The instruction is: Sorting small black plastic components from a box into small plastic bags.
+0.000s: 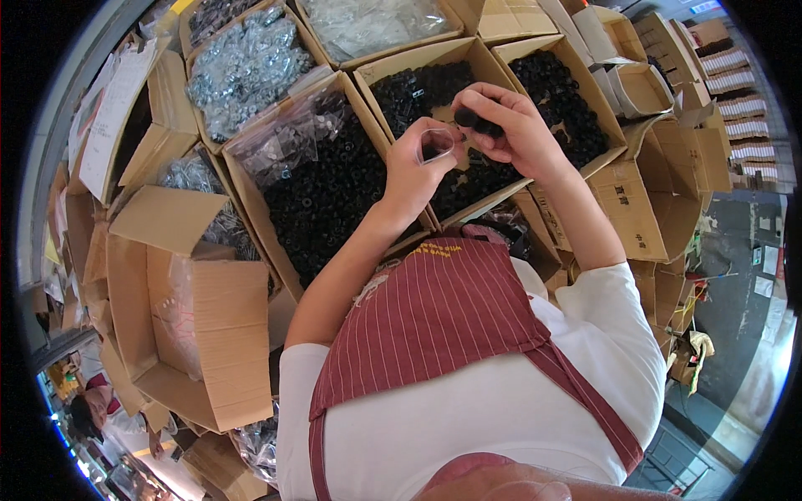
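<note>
In my left hand is a small clear plastic bag, its mouth spread and facing up between the curled fingers. Something dark shows inside it. My right hand, just to the right and almost touching the left, pinches a few small black round pieces in its fingertips. Both hands are above a cardboard box partly filled with loose black parts, with some of its bottom showing. Nearer and to the left, another box holds many small black ring-like parts and a clear bag of pieces.
More black parts fill a box at the right. Behind are boxes of silvery bagged hardware and clear bags. An opened carton stands at the left, other cartons at the right. A person is at lower left.
</note>
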Motion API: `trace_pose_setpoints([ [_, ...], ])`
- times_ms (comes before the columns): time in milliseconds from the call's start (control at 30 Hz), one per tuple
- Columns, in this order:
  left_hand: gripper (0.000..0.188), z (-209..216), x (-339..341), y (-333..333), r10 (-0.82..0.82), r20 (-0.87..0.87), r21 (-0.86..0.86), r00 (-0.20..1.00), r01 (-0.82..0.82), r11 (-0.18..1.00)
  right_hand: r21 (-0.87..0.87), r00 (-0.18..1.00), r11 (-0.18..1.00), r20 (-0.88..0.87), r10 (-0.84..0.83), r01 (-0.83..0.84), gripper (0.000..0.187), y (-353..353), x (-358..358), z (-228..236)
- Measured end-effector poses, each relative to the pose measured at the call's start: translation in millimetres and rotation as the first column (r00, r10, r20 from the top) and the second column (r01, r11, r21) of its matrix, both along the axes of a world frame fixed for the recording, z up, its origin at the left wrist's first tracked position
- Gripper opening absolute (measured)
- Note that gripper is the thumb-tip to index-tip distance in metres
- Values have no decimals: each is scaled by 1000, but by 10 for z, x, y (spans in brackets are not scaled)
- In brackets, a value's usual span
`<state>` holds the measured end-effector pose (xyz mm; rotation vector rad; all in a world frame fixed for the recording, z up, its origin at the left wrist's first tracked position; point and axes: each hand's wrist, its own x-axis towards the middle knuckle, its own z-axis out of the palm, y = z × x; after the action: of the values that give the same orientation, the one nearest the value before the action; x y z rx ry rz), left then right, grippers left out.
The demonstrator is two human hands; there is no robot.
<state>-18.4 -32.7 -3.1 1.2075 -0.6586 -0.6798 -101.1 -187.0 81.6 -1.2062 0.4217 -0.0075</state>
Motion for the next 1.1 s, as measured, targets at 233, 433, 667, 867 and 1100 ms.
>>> trace_pose_setpoints([
  [233,24,161,-47,20,-6,-44,38,999,8,999,-724,969,684,222,107,91,24,142,132,-95],
  [433,26,109,-48,4,9,-66,-52,998,-12,999,-747,969,662,205,139,63,25,188,140,-51],
  [667,26,138,-32,30,-19,-64,-10,998,19,1000,-301,996,951,18,84,-75,31,199,98,207],
  [867,32,172,-45,30,-61,-11,10,998,61,998,-641,978,766,119,172,-56,37,226,123,66],
  [1100,20,128,-75,4,3,-8,-13,1000,-3,1000,-854,975,516,165,149,66,41,283,149,49],
])
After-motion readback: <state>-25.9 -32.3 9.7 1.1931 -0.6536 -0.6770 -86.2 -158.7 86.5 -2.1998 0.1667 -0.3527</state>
